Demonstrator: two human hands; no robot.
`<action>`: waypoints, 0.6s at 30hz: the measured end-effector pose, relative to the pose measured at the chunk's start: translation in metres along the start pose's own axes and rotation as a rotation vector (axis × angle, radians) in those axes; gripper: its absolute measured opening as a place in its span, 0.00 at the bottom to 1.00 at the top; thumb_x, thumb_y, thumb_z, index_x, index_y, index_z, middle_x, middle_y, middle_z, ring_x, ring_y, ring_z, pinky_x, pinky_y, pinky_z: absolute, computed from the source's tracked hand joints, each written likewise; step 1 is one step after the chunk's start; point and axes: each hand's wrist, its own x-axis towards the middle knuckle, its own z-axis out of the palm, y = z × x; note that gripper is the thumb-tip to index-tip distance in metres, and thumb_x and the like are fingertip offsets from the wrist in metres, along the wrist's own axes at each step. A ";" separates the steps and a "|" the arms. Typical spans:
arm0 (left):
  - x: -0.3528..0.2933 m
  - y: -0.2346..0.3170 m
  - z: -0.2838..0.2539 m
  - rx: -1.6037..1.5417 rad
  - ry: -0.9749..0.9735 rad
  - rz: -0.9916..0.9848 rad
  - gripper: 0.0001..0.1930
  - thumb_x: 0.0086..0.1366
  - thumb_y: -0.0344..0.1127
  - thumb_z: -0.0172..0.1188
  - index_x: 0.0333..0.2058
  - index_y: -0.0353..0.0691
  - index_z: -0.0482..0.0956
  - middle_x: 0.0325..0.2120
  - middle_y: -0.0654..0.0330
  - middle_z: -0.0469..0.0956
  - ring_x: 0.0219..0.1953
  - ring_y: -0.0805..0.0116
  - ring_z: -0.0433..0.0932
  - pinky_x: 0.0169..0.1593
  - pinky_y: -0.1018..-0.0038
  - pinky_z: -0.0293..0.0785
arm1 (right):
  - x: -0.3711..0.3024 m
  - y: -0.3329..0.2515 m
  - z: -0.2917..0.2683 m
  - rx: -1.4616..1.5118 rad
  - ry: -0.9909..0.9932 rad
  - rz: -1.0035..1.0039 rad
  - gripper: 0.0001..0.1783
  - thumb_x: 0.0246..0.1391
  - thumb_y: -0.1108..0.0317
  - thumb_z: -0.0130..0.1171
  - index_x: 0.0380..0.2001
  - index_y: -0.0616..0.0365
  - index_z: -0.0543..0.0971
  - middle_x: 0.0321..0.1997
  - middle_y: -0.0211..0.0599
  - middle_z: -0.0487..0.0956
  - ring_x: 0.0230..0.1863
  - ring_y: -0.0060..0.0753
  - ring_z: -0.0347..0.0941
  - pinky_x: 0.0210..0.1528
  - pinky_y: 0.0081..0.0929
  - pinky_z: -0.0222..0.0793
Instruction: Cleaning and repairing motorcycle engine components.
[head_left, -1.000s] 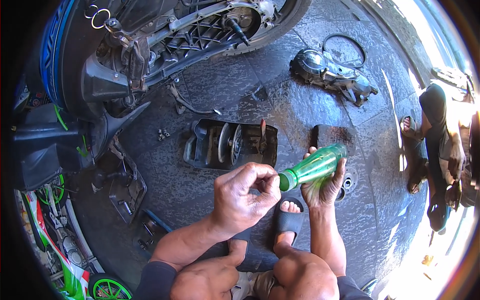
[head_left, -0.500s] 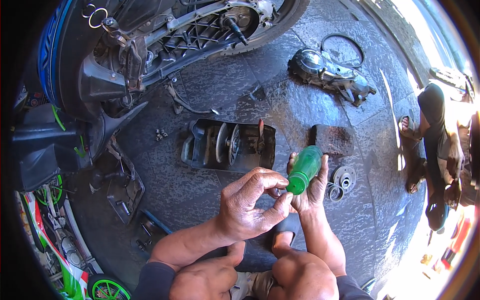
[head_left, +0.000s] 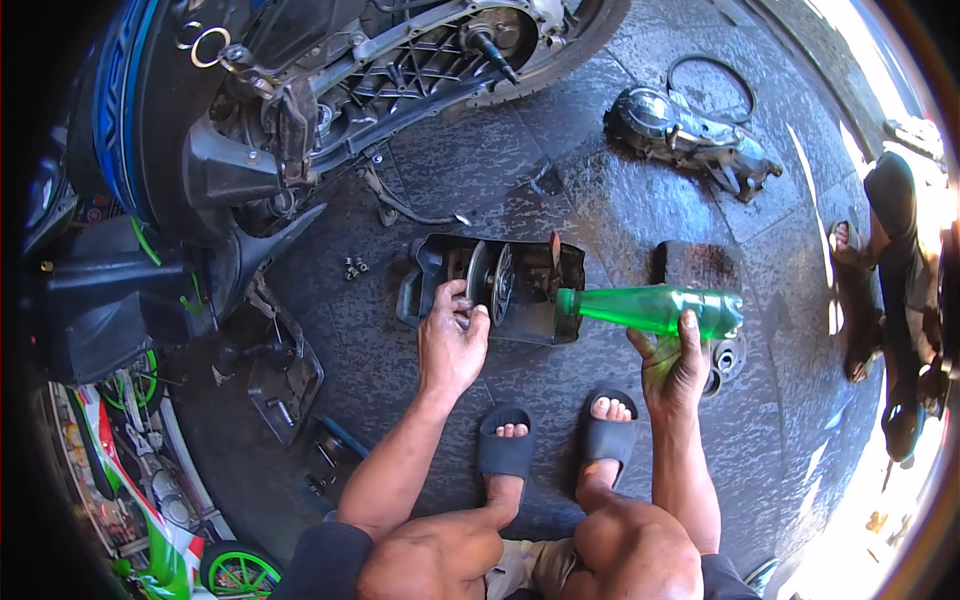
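Observation:
My right hand is wrapped round the wide end of a green plastic bottle. The bottle lies nearly level, its capped neck pointing left over the right end of a black plastic tray. Inside the tray stand metal pulley discs and a brush with a reddish handle. My left hand is at the tray's near edge, by the discs, its fingers bent and its thumb apart. Nothing shows in it; whether the fingertips touch a disc is not clear.
Beyond the tray, a scooter's opened engine case fills the upper left. A metal cover and a black belt lie at far right. Behind the bottle sits a dark block; metal rings are near my right hand. Another person's leg is at right.
My left hand has left the bottle's cap and moved left to the discs. My right hand has turned the bottle from pointing towards me to pointing left. The view has shifted slightly.

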 end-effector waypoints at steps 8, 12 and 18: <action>0.016 -0.019 0.036 0.180 -0.240 0.012 0.29 0.66 0.36 0.54 0.63 0.31 0.61 0.38 0.40 0.82 0.41 0.52 0.84 0.46 0.64 0.77 | -0.004 0.029 0.022 -0.347 -0.128 -0.099 0.27 0.49 0.76 0.70 0.53 0.62 0.73 0.52 0.39 0.79 0.51 0.28 0.75 0.52 0.27 0.74; 0.038 -0.037 0.035 0.136 -0.264 -0.058 0.28 0.68 0.41 0.51 0.63 0.34 0.64 0.42 0.35 0.79 0.48 0.39 0.78 0.54 0.57 0.72 | -0.008 0.032 0.023 -0.416 -0.157 -0.134 0.22 0.49 0.76 0.71 0.48 0.65 0.77 0.49 0.38 0.80 0.47 0.27 0.76 0.51 0.26 0.73; 0.040 -0.039 0.034 0.043 -0.312 -0.132 0.26 0.67 0.42 0.51 0.61 0.36 0.68 0.43 0.37 0.80 0.50 0.45 0.79 0.53 0.60 0.72 | 0.002 0.035 0.016 -0.148 -0.102 0.021 0.20 0.54 0.72 0.66 0.49 0.62 0.72 0.45 0.38 0.79 0.45 0.37 0.79 0.42 0.42 0.83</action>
